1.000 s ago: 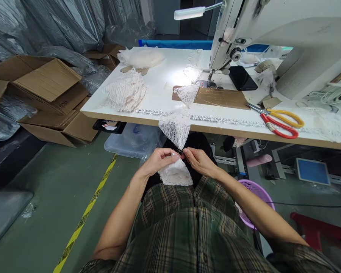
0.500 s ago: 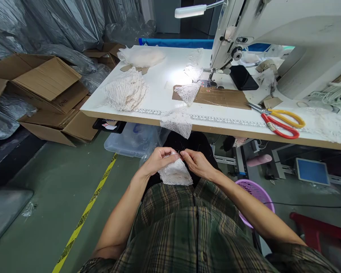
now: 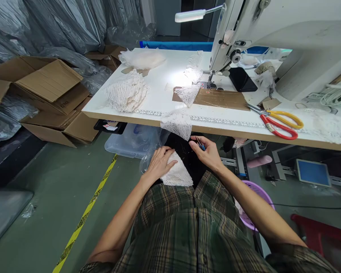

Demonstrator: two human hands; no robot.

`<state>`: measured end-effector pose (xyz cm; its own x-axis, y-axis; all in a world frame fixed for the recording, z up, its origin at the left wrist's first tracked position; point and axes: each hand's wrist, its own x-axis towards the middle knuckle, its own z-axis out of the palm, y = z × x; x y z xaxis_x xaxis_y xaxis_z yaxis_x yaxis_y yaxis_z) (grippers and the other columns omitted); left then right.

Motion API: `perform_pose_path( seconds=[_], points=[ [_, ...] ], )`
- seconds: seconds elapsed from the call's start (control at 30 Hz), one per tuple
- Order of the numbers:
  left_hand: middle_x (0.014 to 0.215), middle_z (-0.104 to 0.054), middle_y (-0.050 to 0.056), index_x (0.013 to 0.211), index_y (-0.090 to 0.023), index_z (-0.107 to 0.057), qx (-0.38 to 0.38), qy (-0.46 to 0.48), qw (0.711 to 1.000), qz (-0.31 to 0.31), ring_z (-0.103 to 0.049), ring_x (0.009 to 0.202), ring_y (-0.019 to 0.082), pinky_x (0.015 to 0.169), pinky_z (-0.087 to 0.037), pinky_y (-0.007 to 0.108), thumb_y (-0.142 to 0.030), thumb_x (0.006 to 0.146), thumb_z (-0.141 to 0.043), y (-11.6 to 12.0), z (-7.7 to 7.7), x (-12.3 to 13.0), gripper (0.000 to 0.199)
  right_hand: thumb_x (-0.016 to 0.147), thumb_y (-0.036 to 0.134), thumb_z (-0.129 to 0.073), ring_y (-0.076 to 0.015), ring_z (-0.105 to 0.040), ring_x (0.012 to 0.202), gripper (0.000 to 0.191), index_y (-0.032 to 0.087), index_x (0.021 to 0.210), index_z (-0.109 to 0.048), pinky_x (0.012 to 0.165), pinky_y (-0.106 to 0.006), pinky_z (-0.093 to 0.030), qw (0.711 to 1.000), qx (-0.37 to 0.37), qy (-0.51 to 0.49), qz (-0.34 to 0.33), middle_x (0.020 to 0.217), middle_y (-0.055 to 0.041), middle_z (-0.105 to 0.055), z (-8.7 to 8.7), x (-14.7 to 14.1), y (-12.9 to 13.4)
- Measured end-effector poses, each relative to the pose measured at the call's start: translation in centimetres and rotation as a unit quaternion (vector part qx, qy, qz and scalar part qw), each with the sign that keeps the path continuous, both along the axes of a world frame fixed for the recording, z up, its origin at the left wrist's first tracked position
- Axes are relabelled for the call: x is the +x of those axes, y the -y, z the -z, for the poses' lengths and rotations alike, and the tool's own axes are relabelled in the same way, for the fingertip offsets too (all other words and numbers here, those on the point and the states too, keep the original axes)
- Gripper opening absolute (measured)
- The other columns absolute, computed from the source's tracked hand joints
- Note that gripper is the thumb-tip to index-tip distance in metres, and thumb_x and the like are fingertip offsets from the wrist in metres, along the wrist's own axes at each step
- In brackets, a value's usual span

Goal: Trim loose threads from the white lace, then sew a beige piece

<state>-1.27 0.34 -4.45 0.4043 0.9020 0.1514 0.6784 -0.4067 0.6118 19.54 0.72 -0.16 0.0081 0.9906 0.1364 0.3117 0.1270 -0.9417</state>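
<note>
A folded piece of white lace (image 3: 178, 175) lies on my lap. My left hand (image 3: 159, 163) rests flat over its left side, fingers stretched out and the thumb apart on the fabric. To the right, just below the table's front edge, my right hand (image 3: 207, 153) is closed around small thread snips (image 3: 201, 145) with a blue part and a dark tip; the fingers hide most of them. Above my hands, a strip of lace pieces (image 3: 176, 122) hangs over the table edge and runs back towards the needle of the sewing machine (image 3: 210, 79).
On the white table (image 3: 156, 102) are a lace pile (image 3: 127, 91), large scissors (image 3: 281, 121) with red and yellow handles, and a black phone (image 3: 242, 79). Cardboard boxes (image 3: 51, 85) stand at left. A purple basket (image 3: 258, 193) is beside my right forearm.
My hands were together pinching the lace; now they are apart. The right hand has moved up and right and shows the snips. The left hand has flattened onto the lace.
</note>
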Motion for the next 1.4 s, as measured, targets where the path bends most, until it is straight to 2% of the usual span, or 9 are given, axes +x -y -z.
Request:
perform_pose_path(
  seconds=[0.1, 0.23, 0.3, 0.47, 0.57, 0.67, 0.77, 0.97, 1.4],
  points=[
    [0.126, -0.054, 0.014, 0.124, -0.019, -0.056, 0.021, -0.009, 1.0, -0.009, -0.048, 0.119, 0.031, 0.099, -0.037, 0.048, -0.038, 0.082, -0.064, -0.1, 0.4, -0.3, 0.047, 0.081, 0.053, -0.058, -0.0133, -0.045, 0.064, 0.041, 0.014, 0.089, -0.065, 0.058, -0.025, -0.037, 0.999, 0.022, -0.022, -0.02, 0.073, -0.0021, -0.057, -0.5, -0.6, -1.5],
    [0.125, -0.056, 0.012, 0.12, -0.021, -0.058, -0.059, 0.15, 0.987, -0.023, -0.053, 0.117, 0.026, 0.101, -0.04, 0.042, -0.045, 0.082, -0.065, -0.5, -0.7, -0.1, 0.046, 0.082, 0.05, -0.057, -0.0097, -0.033, 0.055, 0.037, 0.016, 0.068, -0.057, 0.052, -0.024, -0.029, 0.999, 0.033, -0.03, -0.013, 0.058, 0.0035, -0.04, -1.0, -1.4, -2.1],
    [0.12, -0.06, 0.013, 0.117, -0.017, -0.06, -0.144, 0.286, 0.947, -0.005, -0.057, 0.112, 0.025, 0.098, -0.042, 0.039, -0.053, 0.079, -0.065, -0.7, -1.3, 0.2, 0.052, 0.083, 0.045, -0.058, -0.0093, -0.032, 0.054, 0.034, 0.016, 0.064, -0.055, 0.051, -0.024, -0.027, 0.998, 0.042, -0.024, -0.028, 0.057, 0.004, -0.037, -1.2, -1.5, -1.5],
    [0.106, -0.068, 0.019, 0.115, -0.01, -0.06, -0.329, 0.519, 0.787, 0.053, -0.064, 0.099, 0.029, 0.086, -0.05, 0.038, -0.075, 0.065, -0.062, -1.3, -2.7, 0.7, 0.083, 0.086, 0.033, -0.055, -0.0091, -0.037, 0.055, 0.025, 0.016, 0.068, -0.059, 0.052, -0.023, -0.029, 0.983, 0.045, 0.037, -0.172, 0.061, 0.0024, -0.046, -1.5, -1.3, 2.1],
    [0.108, -0.068, 0.021, 0.118, -0.01, -0.058, -0.372, 0.534, 0.756, 0.074, -0.066, 0.091, 0.028, 0.078, -0.052, 0.036, -0.073, 0.059, -0.068, -1.5, -3.6, 0.5, 0.087, 0.084, 0.021, -0.055, -0.0091, -0.043, 0.055, 0.014, 0.016, 0.073, -0.062, 0.055, -0.022, -0.033, 0.948, 0.059, 0.099, -0.296, 0.062, 0.0016, -0.054, -1.4, -1.0, 4.3],
    [0.097, -0.071, 0.015, 0.117, -0.011, -0.057, -0.372, 0.485, 0.789, 0.057, -0.067, 0.082, 0.022, 0.071, -0.05, 0.028, -0.047, 0.058, -0.085, -1.5, -4.4, 0.2, 0.074, 0.08, 0.015, -0.056, -0.0109, -0.052, 0.062, 0.009, 0.016, 0.082, -0.065, 0.061, -0.023, -0.036, 0.907, 0.08, 0.156, -0.382, 0.073, -0.0013, -0.063, -1.3, -0.6, 5.5],
    [0.08, -0.072, 0.007, 0.11, -0.012, -0.061, -0.37, 0.413, 0.832, 0.014, -0.064, 0.071, 0.015, 0.065, -0.046, 0.022, -0.03, 0.061, -0.085, -1.1, -4.9, 0.0, 0.057, 0.083, 0.026, -0.06, -0.0114, -0.051, 0.062, 0.012, 0.016, 0.086, -0.064, 0.06, -0.023, -0.036, 0.914, 0.052, 0.165, -0.368, 0.075, -0.0018, -0.063, -1.1, -0.3, 5.3],
    [0.073, -0.068, 0.005, 0.087, -0.012, -0.072, -0.357, 0.333, 0.873, 0.0, -0.055, 0.06, 0.011, 0.054, -0.038, 0.021, -0.037, 0.067, -0.079, -0.2, -5.0, -0.2, 0.032, 0.099, 0.045, -0.027, -0.012, -0.048, 0.061, 0.048, 0.015, 0.087, -0.062, 0.057, -0.024, -0.035, 0.974, -0.042, 0.094, -0.204, 0.067, -0.0003, -0.055, -0.6, 0.0, 2.6],
    [0.066, -0.059, 0.0, 0.073, -0.012, -0.07, -0.33, 0.319, 0.888, 0.013, -0.046, 0.059, 0.009, 0.052, -0.032, 0.02, -0.04, 0.074, -0.07, 0.4, -5.5, -0.1, 0.028, 0.096, 0.053, -0.032, -0.0101, -0.04, 0.051, 0.05, 0.016, 0.073, -0.058, 0.052, -0.024, -0.027, 0.98, -0.034, 0.116, -0.16, 0.056, 0.0029, -0.047, -0.5, -1.2, 1.2]
  ],
)
